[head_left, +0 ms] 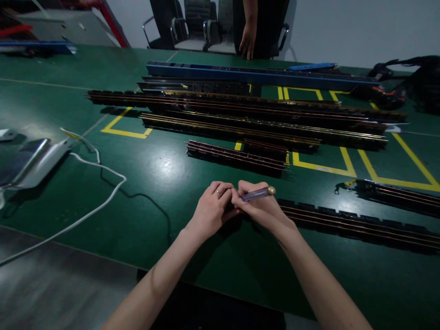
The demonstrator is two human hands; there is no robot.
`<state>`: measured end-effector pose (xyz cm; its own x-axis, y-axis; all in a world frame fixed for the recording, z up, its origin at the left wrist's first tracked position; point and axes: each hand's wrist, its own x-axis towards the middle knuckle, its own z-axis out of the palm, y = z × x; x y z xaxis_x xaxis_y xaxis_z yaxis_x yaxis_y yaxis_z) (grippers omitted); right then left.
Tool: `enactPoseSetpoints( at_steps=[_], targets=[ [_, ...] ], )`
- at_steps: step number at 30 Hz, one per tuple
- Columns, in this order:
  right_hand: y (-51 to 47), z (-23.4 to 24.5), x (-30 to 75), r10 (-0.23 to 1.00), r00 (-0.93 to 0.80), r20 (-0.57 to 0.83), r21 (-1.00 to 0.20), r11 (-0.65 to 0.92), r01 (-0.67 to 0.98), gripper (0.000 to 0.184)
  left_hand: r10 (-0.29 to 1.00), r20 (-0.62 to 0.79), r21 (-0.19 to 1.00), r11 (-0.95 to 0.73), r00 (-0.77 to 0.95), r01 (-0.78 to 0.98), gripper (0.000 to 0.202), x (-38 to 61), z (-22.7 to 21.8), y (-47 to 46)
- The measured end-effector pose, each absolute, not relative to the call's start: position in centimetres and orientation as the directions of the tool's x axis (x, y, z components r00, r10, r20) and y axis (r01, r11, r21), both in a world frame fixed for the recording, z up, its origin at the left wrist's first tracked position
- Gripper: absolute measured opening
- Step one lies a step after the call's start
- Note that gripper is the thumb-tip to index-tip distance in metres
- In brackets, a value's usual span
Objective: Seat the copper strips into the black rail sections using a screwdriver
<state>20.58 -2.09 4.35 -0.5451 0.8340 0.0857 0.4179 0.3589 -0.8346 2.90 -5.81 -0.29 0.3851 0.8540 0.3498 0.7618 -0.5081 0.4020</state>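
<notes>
My right hand (259, 206) is closed around a screwdriver (256, 194) with a clear purplish handle and a gold-coloured end; the handle tilts up to the right and its tip is hidden by my fingers. A long black rail with copper strips (350, 224) lies along the table's near side, its left end under my hands. The curled fingers of my left hand (213, 206), which wears a ring, grip that end. Both hands touch each other there, so the exact working point is hidden.
More black rails with copper strips (237, 156) lie across the green table (147, 243), with a long blue bar (220, 72) behind them. At left is a white device (44, 165) with a white cable (99, 208). Another person's hand (248, 41) rests at the far edge.
</notes>
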Motion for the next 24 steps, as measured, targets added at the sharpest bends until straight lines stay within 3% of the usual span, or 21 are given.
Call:
enactPoseSetpoints(
  at_steps=[5,14,24],
  targets=[
    [-2.7,4.1,19.9,0.802,-0.565,0.193,-0.781,0.474,0.406,0.031,0.829,0.378,0.383,-0.545,0.412,0.746,0.022,2.7,0.2,-5.7],
    [-2.4,3.6,20.2,0.838,-0.533,0.120,-0.877,0.341,0.338,0.035,0.848,0.354,0.400,-0.518,0.394,0.756,0.023,2.6,0.1,-5.5],
    [-2.0,3.5,18.5,0.769,-0.620,0.153,-0.815,0.453,0.360,0.027,0.852,0.345,0.382,-0.512,0.395,0.770,0.020,1.2,0.1,-5.4]
  ],
)
